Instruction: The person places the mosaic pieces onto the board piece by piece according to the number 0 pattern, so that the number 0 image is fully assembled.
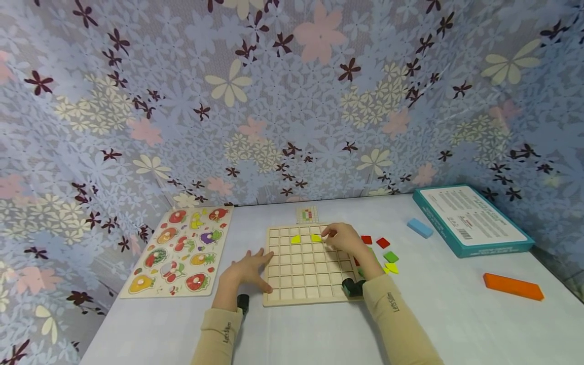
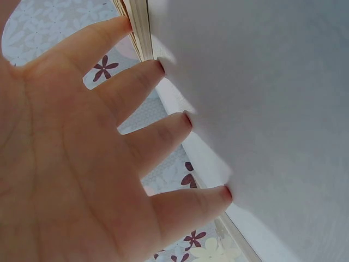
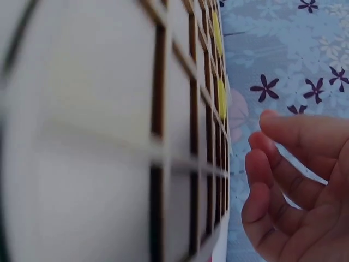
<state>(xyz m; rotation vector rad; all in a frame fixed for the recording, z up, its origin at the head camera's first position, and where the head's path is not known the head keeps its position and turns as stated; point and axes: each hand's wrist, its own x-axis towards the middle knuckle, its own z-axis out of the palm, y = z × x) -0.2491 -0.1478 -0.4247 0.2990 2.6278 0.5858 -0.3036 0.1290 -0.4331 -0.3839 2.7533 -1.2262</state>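
A light wooden grid board (image 1: 303, 279) lies on the table, with two yellow pieces, a left one (image 1: 295, 239) and a right one (image 1: 316, 238), in its upper rows. My left hand (image 1: 246, 268) is spread at the board's left side, thumb by the lower left corner. In the left wrist view its fingertips (image 2: 226, 194) meet the white table surface. Over the board's upper right part, my right hand (image 1: 343, 237) has its fingertips right beside the right yellow piece. The right wrist view shows these fingers (image 3: 259, 210) loosely bent, with nothing visible between them.
Loose red (image 1: 382, 243), green (image 1: 391, 257) and yellow (image 1: 391, 267) pieces lie right of the board. A small pattern card (image 1: 307, 215) sits behind it. A fruit puzzle board (image 1: 182, 268) is at left; a blue block (image 1: 420, 228), teal box (image 1: 495, 249) and orange block (image 1: 513, 286) are at right.
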